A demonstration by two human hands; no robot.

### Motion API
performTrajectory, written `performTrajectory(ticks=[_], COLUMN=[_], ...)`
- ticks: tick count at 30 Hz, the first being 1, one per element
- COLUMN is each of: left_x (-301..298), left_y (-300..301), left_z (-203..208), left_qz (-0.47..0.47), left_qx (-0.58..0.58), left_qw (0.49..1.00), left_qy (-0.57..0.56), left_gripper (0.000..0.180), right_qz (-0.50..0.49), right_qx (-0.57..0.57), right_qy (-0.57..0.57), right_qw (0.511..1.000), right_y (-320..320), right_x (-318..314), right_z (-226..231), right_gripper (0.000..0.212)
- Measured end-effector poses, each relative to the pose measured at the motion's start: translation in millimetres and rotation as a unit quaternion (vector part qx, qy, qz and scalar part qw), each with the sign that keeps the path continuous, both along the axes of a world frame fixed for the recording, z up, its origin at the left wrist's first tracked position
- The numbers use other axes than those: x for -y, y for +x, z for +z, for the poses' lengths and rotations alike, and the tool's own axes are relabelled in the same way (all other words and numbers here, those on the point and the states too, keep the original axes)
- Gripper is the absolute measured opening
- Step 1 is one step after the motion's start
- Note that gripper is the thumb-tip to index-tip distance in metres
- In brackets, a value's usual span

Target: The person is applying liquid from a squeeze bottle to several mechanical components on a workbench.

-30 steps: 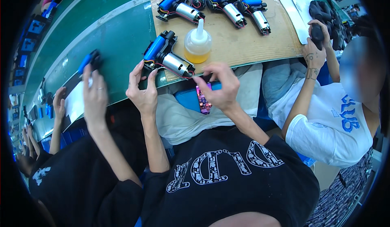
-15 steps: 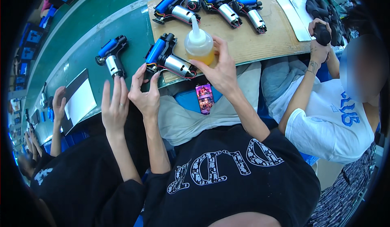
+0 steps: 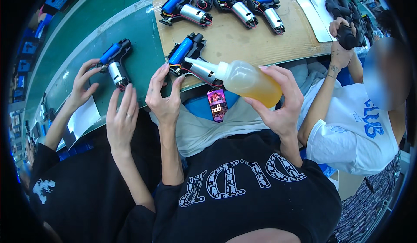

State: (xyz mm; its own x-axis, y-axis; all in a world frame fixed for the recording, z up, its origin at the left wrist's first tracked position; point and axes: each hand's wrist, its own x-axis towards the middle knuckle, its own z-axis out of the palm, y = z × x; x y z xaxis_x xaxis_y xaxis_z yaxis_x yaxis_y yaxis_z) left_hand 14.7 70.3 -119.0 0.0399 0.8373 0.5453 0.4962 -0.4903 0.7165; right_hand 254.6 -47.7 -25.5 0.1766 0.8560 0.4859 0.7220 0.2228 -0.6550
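In my right hand (image 3: 282,104) is a clear squeeze bottle (image 3: 254,84) of yellow liquid, tipped on its side. Its long white nozzle points left, the tip right over an open tool half-housing (image 3: 203,47). That black shell carries a blue cylinder (image 3: 181,50) and a silver motor (image 3: 202,72) with thin wires. It lies at the front edge of the cardboard. My left hand (image 3: 165,99) pinches its near left end between thumb and fingers; the fingertips partly hide that end.
Several similar motor assemblies (image 3: 238,7) lie along the cardboard's (image 3: 299,51) far side. On the left, a co-worker's hands (image 3: 123,117) are at another assembly (image 3: 116,64). To the right, a person holds a black part (image 3: 346,37). A lit phone (image 3: 216,105) rests below the table edge.
The bottle has gone from upright to tilted, its nozzle now over the assembly. My right hand moved right and down with it. The left co-worker's other hand has come to their assembly.
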Motion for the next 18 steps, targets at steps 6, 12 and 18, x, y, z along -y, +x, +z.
performTrajectory(ticks=[6, 12, 18], left_x=[-2, -4, -2], left_y=[2, 3, -1], left_z=[-5, -8, -7], left_qz=[-0.002, -0.012, -0.005], left_qx=[-0.01, -0.013, -0.009], left_qw=[1.0, 0.999, 1.0], left_qy=[0.03, 0.042, 0.026], left_gripper=[0.042, 0.043, 0.042], right_qz=[-0.016, -0.013, -0.01], right_qx=[0.066, 0.087, 0.091], right_qy=[0.012, 0.011, 0.01], right_qw=[0.998, 0.996, 0.996], right_y=[-13, -33, -41], right_x=[-8, -20, -27], right_z=[3, 4, 8], right_gripper=[0.057, 0.056, 0.054])
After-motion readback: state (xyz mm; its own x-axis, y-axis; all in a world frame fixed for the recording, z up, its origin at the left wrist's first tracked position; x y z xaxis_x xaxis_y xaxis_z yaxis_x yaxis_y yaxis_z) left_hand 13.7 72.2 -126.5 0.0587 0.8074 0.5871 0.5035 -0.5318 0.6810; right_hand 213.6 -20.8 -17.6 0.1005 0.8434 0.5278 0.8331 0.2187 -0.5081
